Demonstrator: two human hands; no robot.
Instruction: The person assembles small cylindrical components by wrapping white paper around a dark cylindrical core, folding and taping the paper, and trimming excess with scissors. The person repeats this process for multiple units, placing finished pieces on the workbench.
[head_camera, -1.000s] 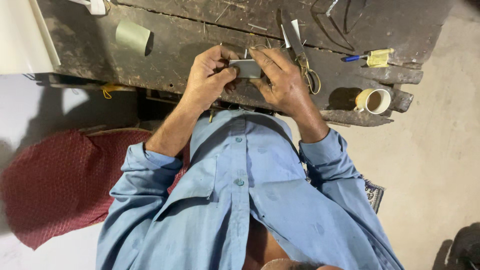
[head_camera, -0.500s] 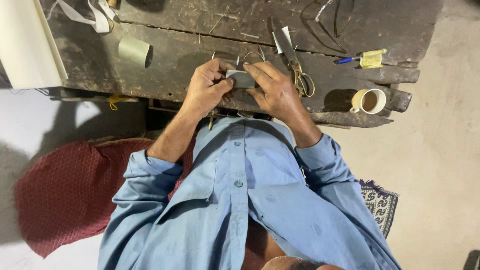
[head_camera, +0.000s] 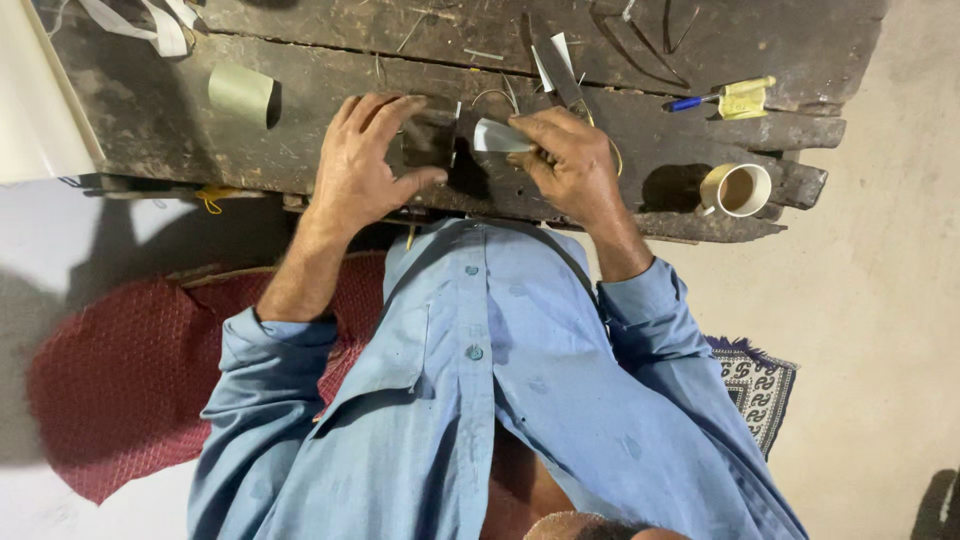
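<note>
Both of my hands rest on a dark, worn wooden bench (head_camera: 300, 150) in front of my blue shirt. My right hand (head_camera: 575, 165) pinches a small pale grey flat piece (head_camera: 495, 135) between thumb and fingers. My left hand (head_camera: 365, 150) sits just to its left with fingers spread and curved. Its thumb reaches toward a small dark block (head_camera: 432, 150) on the bench. Whether the left hand grips that block is unclear. A thin wire loop (head_camera: 497, 95) lies just beyond the pale piece.
On the bench lie a green tape roll (head_camera: 240, 95), scissors (head_camera: 562, 75), a blue pen with a yellow tag (head_camera: 720, 100) and a tan tape roll (head_camera: 737, 190). White strips (head_camera: 150, 25) are at the back left. A red cushion (head_camera: 110, 400) and a patterned mat (head_camera: 755, 385) lie on the floor.
The left hand has let go of the grey piece and opened out to the left. The right hand alone keeps the piece. The view has shifted down slightly.
</note>
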